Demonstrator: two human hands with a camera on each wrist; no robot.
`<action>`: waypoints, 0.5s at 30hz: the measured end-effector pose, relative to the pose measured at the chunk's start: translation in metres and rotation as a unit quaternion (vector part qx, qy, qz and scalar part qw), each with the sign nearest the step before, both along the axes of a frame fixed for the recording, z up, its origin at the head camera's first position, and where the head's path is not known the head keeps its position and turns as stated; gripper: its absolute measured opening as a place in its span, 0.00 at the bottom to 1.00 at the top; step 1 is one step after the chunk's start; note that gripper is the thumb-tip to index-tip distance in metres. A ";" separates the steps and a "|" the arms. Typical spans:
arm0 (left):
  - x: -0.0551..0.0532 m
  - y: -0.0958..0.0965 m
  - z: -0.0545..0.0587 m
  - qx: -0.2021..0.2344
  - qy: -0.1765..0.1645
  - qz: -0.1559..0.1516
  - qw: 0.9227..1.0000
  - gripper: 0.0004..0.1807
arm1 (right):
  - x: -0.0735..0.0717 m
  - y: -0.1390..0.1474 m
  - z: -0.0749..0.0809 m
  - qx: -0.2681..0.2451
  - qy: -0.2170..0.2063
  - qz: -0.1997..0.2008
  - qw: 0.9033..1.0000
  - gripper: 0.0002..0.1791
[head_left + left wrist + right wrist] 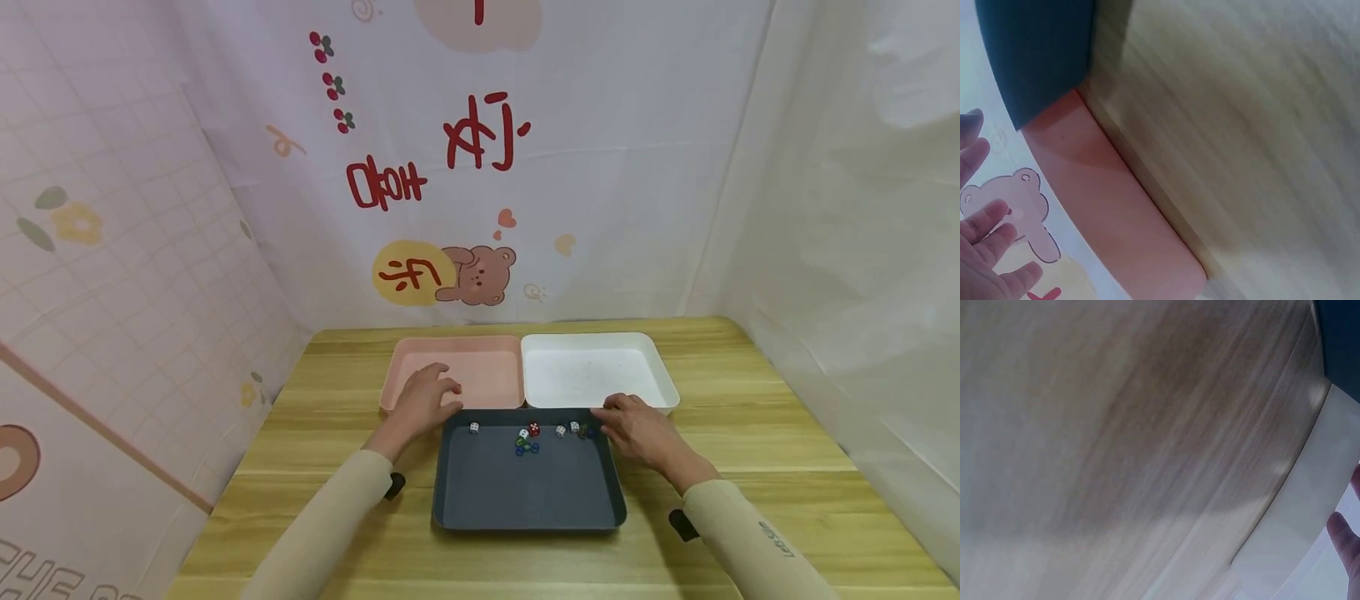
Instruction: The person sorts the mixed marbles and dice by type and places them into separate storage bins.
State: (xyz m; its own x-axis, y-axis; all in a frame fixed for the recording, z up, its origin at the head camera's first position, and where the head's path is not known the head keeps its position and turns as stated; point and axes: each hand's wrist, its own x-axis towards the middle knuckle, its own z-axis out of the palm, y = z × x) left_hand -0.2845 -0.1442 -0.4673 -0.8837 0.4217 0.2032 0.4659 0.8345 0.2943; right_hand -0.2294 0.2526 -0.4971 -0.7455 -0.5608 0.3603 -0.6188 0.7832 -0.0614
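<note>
My left hand (423, 402) is over the front of the pink tray (483, 375), its fingers spread. A small red spot shows by one fingertip; what it is cannot be told. My right hand (637, 427) reaches over the far right corner of the dark grey tray (528, 500), thumb and finger apart in the right wrist view. Close to its fingertips lie a white die (574, 427) and small dark blue-green pieces (587, 432). Elsewhere in the dark tray are a red die (534, 429), several white dice (474, 427) and shiny blue and green pieces (527, 448).
Beside the pink tray stands a white tray (592, 371), the two touching side by side behind the dark tray. All stand on a wood-grain table (360, 533). A printed cloth (600, 208) hangs behind and along the sides.
</note>
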 end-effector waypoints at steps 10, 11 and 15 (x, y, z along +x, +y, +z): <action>0.011 0.005 0.004 0.002 0.005 -0.022 1.000 0.11 | 0.000 0.001 0.000 0.003 -0.001 -0.007 1.000 0.16; 0.012 0.005 0.004 0.002 0.005 -0.026 1.000 0.11 | 0.000 0.001 0.000 0.004 -0.001 -0.008 1.000 0.16; 0.015 0.005 0.002 0.007 0.003 -0.032 0.999 0.10 | 0.001 0.001 0.002 0.002 -0.001 -0.003 1.000 0.16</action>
State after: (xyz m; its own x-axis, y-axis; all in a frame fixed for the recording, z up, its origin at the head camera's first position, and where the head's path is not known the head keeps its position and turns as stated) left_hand -0.2695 -0.1392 -0.4649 -0.8541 0.4736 0.2151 0.5194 0.7988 0.3034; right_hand -0.2282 0.2533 -0.4953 -0.7498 -0.5571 0.3569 -0.6136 0.7874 -0.0599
